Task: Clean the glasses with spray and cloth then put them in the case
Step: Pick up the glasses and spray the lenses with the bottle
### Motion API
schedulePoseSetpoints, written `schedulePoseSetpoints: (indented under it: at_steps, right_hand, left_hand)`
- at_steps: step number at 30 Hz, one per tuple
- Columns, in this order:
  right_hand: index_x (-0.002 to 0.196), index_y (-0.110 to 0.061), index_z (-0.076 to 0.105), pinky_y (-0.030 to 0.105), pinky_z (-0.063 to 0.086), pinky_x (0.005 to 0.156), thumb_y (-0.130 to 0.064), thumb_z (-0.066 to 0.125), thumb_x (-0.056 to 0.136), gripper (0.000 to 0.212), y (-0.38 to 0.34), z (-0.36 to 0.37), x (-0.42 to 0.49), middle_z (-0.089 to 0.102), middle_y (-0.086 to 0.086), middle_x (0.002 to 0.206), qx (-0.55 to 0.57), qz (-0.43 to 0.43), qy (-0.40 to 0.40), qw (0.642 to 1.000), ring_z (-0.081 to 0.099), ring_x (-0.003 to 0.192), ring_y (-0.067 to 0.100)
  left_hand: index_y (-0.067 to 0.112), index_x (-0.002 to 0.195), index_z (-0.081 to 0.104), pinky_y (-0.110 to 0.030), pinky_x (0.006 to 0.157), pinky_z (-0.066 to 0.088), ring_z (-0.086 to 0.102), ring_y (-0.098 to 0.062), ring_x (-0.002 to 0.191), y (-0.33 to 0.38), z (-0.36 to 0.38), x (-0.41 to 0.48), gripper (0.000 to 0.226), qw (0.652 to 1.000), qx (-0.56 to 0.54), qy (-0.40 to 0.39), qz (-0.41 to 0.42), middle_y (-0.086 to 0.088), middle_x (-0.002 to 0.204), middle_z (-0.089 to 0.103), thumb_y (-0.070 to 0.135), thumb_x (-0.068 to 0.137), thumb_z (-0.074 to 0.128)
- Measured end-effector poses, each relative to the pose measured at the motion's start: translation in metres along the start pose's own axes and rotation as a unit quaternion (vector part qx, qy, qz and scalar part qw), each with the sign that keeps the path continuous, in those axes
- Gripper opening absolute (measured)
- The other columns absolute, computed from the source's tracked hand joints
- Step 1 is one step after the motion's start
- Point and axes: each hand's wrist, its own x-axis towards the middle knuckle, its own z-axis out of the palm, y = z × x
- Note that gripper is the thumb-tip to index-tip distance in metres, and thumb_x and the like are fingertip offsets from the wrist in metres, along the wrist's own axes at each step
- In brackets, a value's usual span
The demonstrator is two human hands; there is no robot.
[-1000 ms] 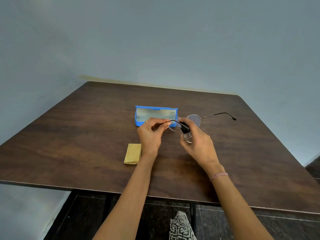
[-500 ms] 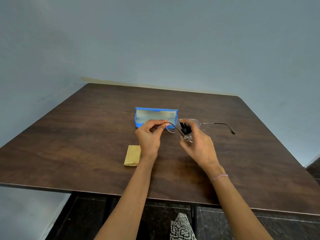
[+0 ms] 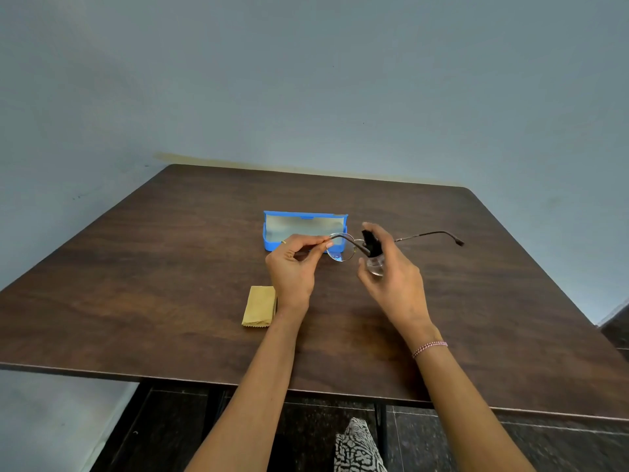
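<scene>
Thin-framed round glasses hang above the brown table, their arms unfolded, one arm stretching right to its tip. My left hand pinches the near arm of the glasses at its hinge end. My right hand grips a small clear spray bottle with a black top, my forefinger on the top, its nozzle close to the lens. An open blue case with a pale lining sits just behind the hands. A folded yellow cloth lies left of my left wrist.
The table meets a grey-blue wall at its far edge. Dark floor tiles and a patterned fabric show below the near table edge.
My right hand with the spray bottle has drawn a little right and apart from the left hand. The glasses stayed in the left hand's pinch, tilting slightly.
</scene>
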Motion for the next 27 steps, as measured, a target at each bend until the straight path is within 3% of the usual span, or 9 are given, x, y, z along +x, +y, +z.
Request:
schedulePoseSetpoints:
  at_steps: [3,9,18,23,27]
  right_hand:
    - [0.135,-0.038,0.037,0.024,0.047,0.067,-0.015,0.063,0.081,0.064,0.004,-0.001,0.001,0.061,-0.015,0.117,0.006,0.030,0.014,0.999,0.059,0.088,0.007]
    - [0.134,-0.040,0.036,0.031,0.050,0.070,-0.013,0.060,0.081,0.065,0.011,-0.003,0.002,0.062,-0.014,0.114,0.015,0.079,0.006,0.997,0.060,0.080,0.015]
    - [0.128,-0.036,0.037,0.033,0.048,0.067,-0.016,0.059,0.083,0.053,0.012,-0.003,0.004,0.064,-0.005,0.109,-0.016,0.099,-0.009,0.995,0.063,0.083,0.023]
    - [0.131,-0.035,0.040,0.031,0.047,0.064,-0.015,0.059,0.083,0.056,0.008,-0.004,0.004,0.063,-0.009,0.112,-0.019,0.081,-0.013,0.996,0.061,0.081,0.018]
    - [0.129,-0.034,0.041,0.028,0.043,0.064,-0.016,0.058,0.084,0.051,0.007,-0.004,0.004,0.063,-0.008,0.115,-0.026,0.085,-0.019,0.996,0.062,0.082,0.020]
  left_hand:
    - [0.018,0.078,0.074,-0.041,0.074,0.058,0.071,-0.016,0.077,-0.001,0.000,0.001,0.016,1.000,-0.008,0.015,-0.017,0.007,0.075,0.073,0.004,0.071,0.078]
    - [0.025,0.076,0.070,-0.031,0.071,0.057,0.069,-0.009,0.069,0.002,-0.001,0.003,0.026,0.998,-0.021,0.053,-0.031,0.017,0.071,0.071,-0.001,0.072,0.076]
    - [0.038,0.070,0.071,-0.040,0.076,0.057,0.070,-0.020,0.078,-0.003,-0.002,0.006,0.041,0.997,-0.025,0.071,-0.030,0.013,0.073,0.072,-0.003,0.072,0.075]
    - [0.034,0.072,0.071,-0.048,0.078,0.056,0.070,-0.024,0.081,-0.005,-0.001,0.006,0.040,0.998,-0.010,0.059,-0.013,0.009,0.075,0.072,-0.006,0.073,0.071]
    - [0.030,0.074,0.071,-0.047,0.078,0.057,0.070,-0.022,0.080,-0.005,-0.001,0.005,0.037,0.998,-0.010,0.055,-0.012,0.006,0.076,0.072,-0.007,0.072,0.072]
